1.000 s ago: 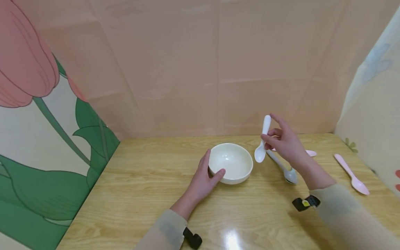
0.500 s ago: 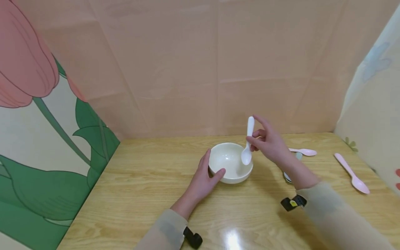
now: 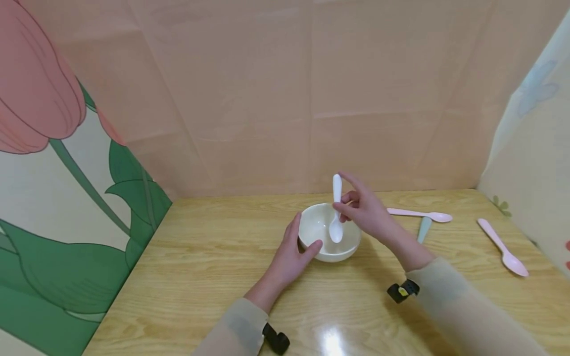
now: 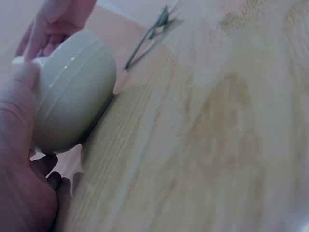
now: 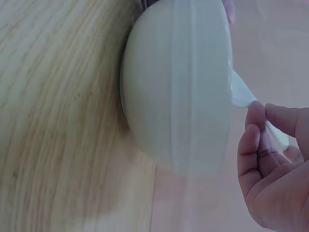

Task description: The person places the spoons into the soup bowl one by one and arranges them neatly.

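Observation:
A white bowl [image 3: 331, 256] stands upright on the wooden table. My left hand [image 3: 288, 256] grips its near left side, the thumb over the rim and the fingers along the outer wall. Between thumb and fingers, my right hand [image 3: 366, 211] pinches a white spoon [image 3: 337, 192] by the handle. The spoon is held steeply, handle up, its head inside the bowl's opening. In the right wrist view the bowl wall [image 5: 178, 92] hides the tip of the spoon [image 5: 241, 91], so I cannot tell whether it touches the inside.
Right of the bowl lies a pink spoon [image 3: 416, 213], with a grey-green handle [image 3: 425, 229] by it, partly behind my right forearm. Another pink spoon [image 3: 503, 249] lies farther right. A pinkish backdrop [image 3: 267, 123] rises behind the table [image 3: 213, 247].
My right hand has carried the white spoon left and slightly down, from beside the bowl to over and into its opening. The left hand and bowl have stayed put.

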`<state>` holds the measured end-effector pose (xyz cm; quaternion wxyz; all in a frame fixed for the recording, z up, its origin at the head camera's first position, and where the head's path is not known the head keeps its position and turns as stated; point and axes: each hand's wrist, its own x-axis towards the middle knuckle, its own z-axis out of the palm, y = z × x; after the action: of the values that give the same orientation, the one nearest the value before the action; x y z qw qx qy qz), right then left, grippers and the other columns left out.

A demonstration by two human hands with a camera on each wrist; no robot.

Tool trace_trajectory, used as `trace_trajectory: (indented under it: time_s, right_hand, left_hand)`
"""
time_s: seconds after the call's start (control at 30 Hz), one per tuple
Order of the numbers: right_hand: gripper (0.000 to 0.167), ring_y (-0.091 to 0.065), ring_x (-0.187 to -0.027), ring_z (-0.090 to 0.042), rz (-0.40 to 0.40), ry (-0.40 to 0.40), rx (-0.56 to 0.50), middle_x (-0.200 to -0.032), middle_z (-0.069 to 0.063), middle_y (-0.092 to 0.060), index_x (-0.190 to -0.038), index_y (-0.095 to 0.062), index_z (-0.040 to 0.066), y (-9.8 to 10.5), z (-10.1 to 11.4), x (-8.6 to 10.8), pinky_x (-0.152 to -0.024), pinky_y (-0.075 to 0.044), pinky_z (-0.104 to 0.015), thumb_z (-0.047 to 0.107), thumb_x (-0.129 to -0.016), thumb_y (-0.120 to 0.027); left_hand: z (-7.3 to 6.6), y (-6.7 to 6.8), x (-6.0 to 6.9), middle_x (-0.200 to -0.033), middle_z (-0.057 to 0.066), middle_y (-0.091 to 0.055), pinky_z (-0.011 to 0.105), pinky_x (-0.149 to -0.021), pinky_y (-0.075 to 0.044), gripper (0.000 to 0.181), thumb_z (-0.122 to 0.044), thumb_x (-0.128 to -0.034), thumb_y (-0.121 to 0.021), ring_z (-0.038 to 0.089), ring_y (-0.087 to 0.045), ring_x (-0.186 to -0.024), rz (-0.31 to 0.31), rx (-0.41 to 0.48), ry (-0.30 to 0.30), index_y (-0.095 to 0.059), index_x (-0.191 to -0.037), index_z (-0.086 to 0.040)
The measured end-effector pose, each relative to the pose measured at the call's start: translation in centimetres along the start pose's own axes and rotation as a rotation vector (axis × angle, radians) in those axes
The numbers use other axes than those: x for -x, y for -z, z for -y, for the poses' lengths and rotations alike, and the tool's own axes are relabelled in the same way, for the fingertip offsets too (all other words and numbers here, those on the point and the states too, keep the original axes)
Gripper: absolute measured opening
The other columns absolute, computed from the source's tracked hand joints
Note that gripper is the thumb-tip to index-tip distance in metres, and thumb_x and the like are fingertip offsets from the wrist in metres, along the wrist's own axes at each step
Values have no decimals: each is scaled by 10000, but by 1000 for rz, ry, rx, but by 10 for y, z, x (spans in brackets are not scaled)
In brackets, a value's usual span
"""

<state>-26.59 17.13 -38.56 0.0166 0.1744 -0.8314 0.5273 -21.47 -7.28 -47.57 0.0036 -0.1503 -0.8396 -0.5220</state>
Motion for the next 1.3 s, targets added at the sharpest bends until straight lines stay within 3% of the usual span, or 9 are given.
trace_trajectory:
  time_s: [0.3,1.07,1.3]
  right_hand:
    - [850,-730,-772,-247,48,18,99,-1029,-149,-711,-1755,-290,258,-15,1,1,-711,-539,-322,100,-1064,-759]
    - [814,-718,-756,-233,129,-7,219,-942,-88,-750,-1746,-295,158,-34,-10,-8,-729,-539,-377,111,-1072,-748]
    - [808,-711,-747,-223,152,-20,204,-929,-90,-748,-1741,-300,152,-38,-11,-11,-744,-563,-389,93,-1069,-745]
  left_hand:
    - [3,-1,-1,-1823,96,-195,566,-1290,-292,981,-557,-1073,-680,336,-308,-1618,11,4,-4,-106,-1795,-222]
    - [3,-1,-2,-1824,89,-188,563,-1286,-310,982,-562,-1077,-672,322,-319,-1613,15,5,-10,-96,-1795,-220]
    - [3,0,-1,-1815,101,-216,550,-1286,-314,976,-569,-1074,-671,313,-334,-1608,5,1,-17,-115,-1794,-215]
